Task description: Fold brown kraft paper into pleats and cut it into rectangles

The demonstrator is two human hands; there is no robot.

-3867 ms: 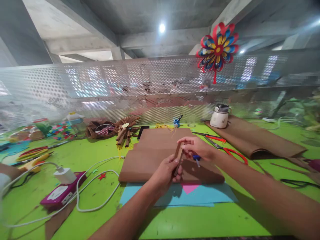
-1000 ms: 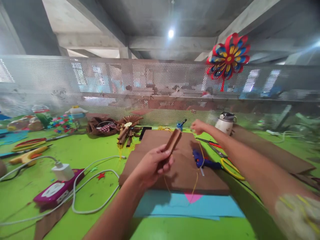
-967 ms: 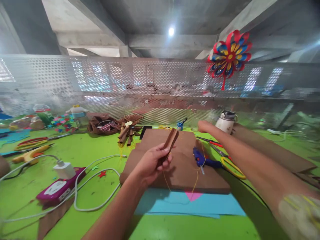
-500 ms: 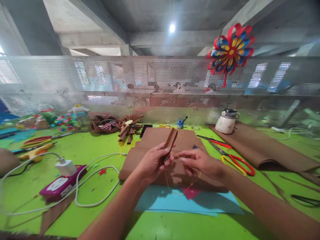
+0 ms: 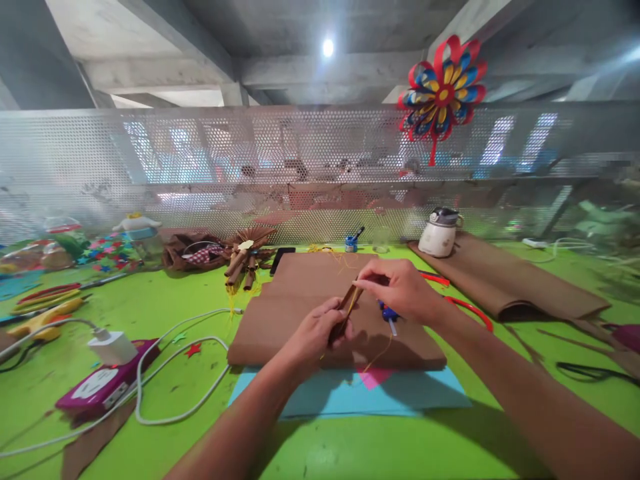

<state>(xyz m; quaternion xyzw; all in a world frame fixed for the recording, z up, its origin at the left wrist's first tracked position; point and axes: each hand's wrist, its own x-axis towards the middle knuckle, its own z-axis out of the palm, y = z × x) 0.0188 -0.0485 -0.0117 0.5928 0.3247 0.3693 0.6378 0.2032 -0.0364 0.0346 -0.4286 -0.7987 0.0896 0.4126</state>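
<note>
My left hand is closed around a narrow folded brown paper strip, which tilts up to the right. A thin yellow string runs along the strip and hangs in a loose loop below. At the strip's upper end, my right hand pinches the string with thumb and forefinger. Both hands are above a folded brown paper stack, which lies over light blue sheets and a pink piece of paper. A small blue tool with a pale tip shows under my right hand, partly hidden.
On the left stand a purple power strip with a white charger and looping cable. Brown paper rolls lie behind. Red-handled scissors, a white jug and rolled brown paper are at right. A perforated screen bounds the back.
My right hand has risen from beside the left fingers to the strip's upper end, drawing the string along it. The blue tool has come into clearer view. The camera has turned slightly right.
</note>
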